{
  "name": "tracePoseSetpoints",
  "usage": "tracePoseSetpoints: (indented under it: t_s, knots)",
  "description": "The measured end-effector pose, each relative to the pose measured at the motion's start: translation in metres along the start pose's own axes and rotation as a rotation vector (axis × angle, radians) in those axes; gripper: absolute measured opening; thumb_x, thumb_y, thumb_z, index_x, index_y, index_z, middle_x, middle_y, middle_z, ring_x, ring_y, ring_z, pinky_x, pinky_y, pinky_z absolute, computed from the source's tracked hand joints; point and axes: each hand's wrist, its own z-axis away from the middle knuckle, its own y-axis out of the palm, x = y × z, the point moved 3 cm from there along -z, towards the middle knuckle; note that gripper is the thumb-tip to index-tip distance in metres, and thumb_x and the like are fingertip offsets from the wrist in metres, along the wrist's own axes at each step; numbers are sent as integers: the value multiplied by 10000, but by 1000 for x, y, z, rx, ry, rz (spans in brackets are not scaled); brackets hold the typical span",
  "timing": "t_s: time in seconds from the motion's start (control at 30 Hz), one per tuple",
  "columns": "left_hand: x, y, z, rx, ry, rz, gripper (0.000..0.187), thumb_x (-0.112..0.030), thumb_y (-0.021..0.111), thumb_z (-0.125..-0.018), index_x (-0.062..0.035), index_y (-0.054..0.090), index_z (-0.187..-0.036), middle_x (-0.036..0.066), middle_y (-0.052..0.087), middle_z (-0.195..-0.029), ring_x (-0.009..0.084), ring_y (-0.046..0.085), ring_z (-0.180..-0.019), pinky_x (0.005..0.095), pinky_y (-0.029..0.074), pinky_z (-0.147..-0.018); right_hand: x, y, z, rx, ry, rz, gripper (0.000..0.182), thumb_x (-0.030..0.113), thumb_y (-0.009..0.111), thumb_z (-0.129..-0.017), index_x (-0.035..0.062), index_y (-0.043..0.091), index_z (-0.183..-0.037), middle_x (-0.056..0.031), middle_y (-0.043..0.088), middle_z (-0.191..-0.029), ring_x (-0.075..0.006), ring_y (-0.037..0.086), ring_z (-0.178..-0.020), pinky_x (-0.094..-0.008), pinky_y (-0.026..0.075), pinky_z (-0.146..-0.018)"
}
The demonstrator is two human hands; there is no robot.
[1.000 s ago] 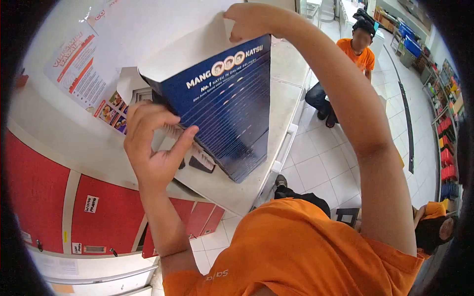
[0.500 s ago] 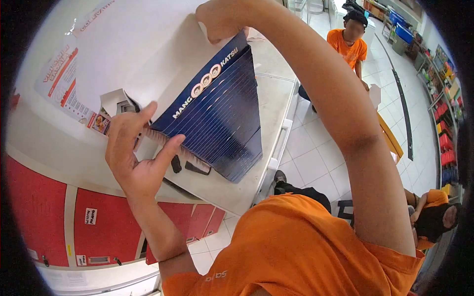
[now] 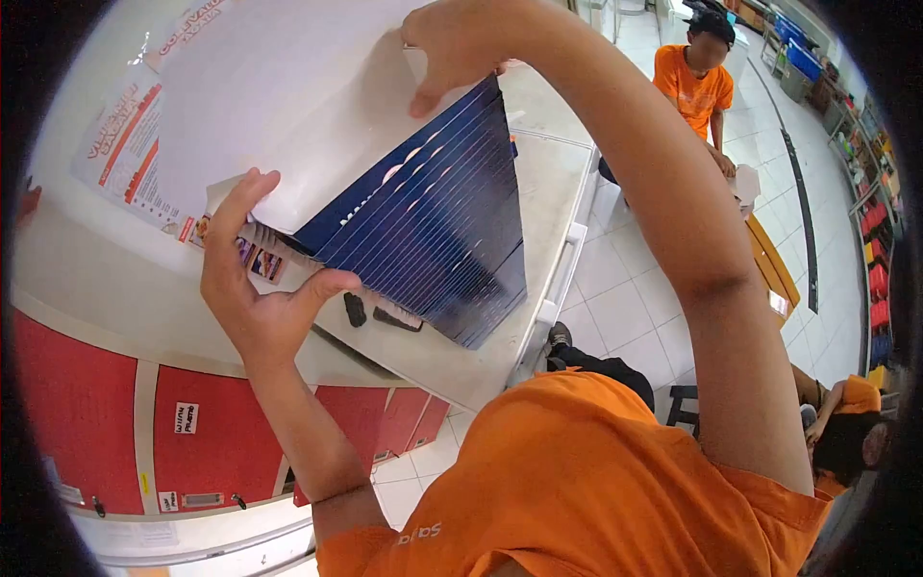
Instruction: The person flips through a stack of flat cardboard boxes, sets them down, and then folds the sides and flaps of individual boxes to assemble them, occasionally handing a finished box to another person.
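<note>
Head view: left hand [image 3: 260, 310] spread at blue stack [image 3: 437, 240]; right hand [image 3: 461, 46] bent over far corner, grip unclear.

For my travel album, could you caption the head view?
Left hand and right hand at the edges of stacked navy-printed cardboard sheets.

Recorded dark blue on the printed cardboard stack [image 3: 437, 226], striped with fine, pale, parallel lines; white on its upper side [image 3: 332, 173]. Noted orange on the wearer's shirt [image 3: 596, 462], with pale lettering [image 3: 420, 535], and on a nearby person's top [image 3: 690, 93]. Logged red on the cabinet doors [image 3: 226, 447], red-orange print over white on the poster [image 3: 130, 149], grey-jointed white squares on the floor [image 3: 620, 288].
</note>
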Motion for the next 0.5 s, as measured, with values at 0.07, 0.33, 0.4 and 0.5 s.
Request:
tracePoseSetpoints:
  t_s: [0.07,0.33,0.4,0.5]
  knots:
    - [-1,-1,-3,24,14,-34,1047,-665,899,-488,-101,626,-1326,114,677,-1334,324,622,-1276,445,492,-1068,-1,3,-13,76,-72,158,411,226,779,-831,-52,735,-1130,-244,756,-1008,-334,752,-842,-461,599,-686]
    - [2,5,-1,62,68,-136,1109,-804,802,-510,-70,653,-1328,149,686,-1345,325,600,-1337,477,464,-1112,-3,-7,-31,247,-221,473,516,279,806,-795,-65,714,-1169,-251,751,-1026,-359,749,-859,-458,594,-756]
    - [2,5,4,47,27,-143,1034,-753,840,-469,-125,682,-1276,102,699,-1335,326,625,-1302,453,519,-1057,-3,-10,-34,261,-231,480,525,289,804,-791,-69,714,-1165,-254,749,-1029,-366,748,-863,-457,592,-775]
    - [9,5,6,64,125,-105,960,-703,887,-519,-112,695,-1251,108,706,-1319,334,611,-1318,464,496,-1082,-4,-12,-35,267,-241,484,539,304,801,-786,-75,713,-1159,-258,747,-1032,-376,746,-869,-456,589,-804]
